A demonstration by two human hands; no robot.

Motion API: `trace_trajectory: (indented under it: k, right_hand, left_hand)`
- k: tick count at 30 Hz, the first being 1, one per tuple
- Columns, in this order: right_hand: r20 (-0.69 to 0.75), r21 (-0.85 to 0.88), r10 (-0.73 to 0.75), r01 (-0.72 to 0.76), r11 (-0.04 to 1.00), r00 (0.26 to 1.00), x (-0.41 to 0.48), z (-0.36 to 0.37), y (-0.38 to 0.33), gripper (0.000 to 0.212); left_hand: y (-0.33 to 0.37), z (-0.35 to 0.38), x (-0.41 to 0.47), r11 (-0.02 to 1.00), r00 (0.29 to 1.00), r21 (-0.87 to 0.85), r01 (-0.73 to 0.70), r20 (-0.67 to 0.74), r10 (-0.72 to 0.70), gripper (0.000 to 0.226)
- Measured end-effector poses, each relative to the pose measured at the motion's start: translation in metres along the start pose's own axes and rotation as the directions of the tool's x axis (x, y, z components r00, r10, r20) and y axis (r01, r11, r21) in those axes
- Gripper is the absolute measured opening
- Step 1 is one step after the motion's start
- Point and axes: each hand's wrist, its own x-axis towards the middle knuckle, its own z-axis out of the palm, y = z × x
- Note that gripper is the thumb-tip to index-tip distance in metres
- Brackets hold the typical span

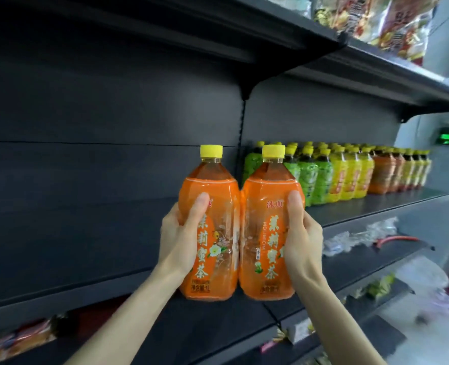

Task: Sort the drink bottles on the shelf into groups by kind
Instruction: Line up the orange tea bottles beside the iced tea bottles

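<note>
Two orange-labelled tea bottles with yellow caps are held upright side by side, touching, in front of the dark shelf. My left hand [181, 237] grips the left orange bottle [215, 206], thumb across its label. My right hand [301, 233] grips the right orange bottle [264, 219] the same way. Behind them on the shelf board [376, 204] stands a row of bottles: green-labelled bottles [313, 177], then yellow-labelled bottles [350, 177], then orange-labelled bottles [384, 175] and more yellow ones at the far right.
The shelf's left stretch [86, 285] holds no bottles. Snack bags [376, 19] lie on the shelf above. Lower shelves at right carry plastic wrap [363, 235], a red-handled tool [392, 241] and loose packets. Packaged goods [20, 341] sit at lower left.
</note>
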Motion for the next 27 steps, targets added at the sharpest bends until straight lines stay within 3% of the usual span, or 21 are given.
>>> trace_trajectory:
  k: [8,12,19,24,27]
  right_hand:
    - [-0.097,0.016,-0.035,0.036,0.999,0.995,0.077,-0.11,0.006,0.071]
    - [-0.142,0.012,-0.049,0.051,0.999,0.989,0.131,-0.155,0.028,0.085]
    - [-0.229,-0.067,-0.09,0.076,0.995,0.969,0.24,-0.243,0.049,0.09]
    - [-0.315,-0.1,-0.126,0.099,0.99,0.941,0.311,-0.318,0.065,0.064]
    - [-0.363,-0.097,-0.122,0.093,0.991,0.924,0.356,-0.364,0.085,0.065]
  left_hand:
    - [-0.014,0.131,0.027,0.997,0.991,0.023,-0.076,0.109,0.073,0.057]
    - [-0.039,0.197,0.055,0.995,0.98,0.0,-0.1,0.173,0.098,0.065]
    - [-0.086,0.335,0.117,0.992,0.968,-0.069,-0.108,0.22,0.121,0.052]
    - [-0.115,0.445,0.152,0.988,0.936,-0.108,-0.11,0.322,0.139,0.05]
    - [-0.139,0.508,0.168,0.989,0.93,-0.113,-0.1,0.344,0.134,0.053]
